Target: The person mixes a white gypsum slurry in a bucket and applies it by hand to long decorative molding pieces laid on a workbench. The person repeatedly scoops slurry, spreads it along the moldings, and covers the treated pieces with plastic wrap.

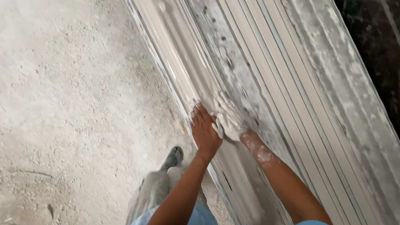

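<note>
**Smoothing wet plaster on a long moulding**

Working at the centre of the frame, on a long ribbed plaster moulding (pixel 274 84) running from the upper middle down to the lower right. Pressing with the left hand (pixel 204 131), bare and open, palm down, fingers close together, on the left edge strip of the moulding. Touching just beside it with the right hand (pixel 229 118), also open and flat, fingers a little spread, fully coated with wet white plaster (pixel 236 111). Holding no tool in either hand, as far as visible.

Judged as the smoothing step: spreading soft plaster by hand along one groove, with grey rough patches left higher up on the profile.

For a next move, probably needing even light pressure, a slide along the rib and not across it, and care not to dent the sharp edges.

Lower left: dusty concrete floor (pixel 59 96), one dark shoe (pixel 174 157) under a grey trouser leg (pixel 152 192)
</note>
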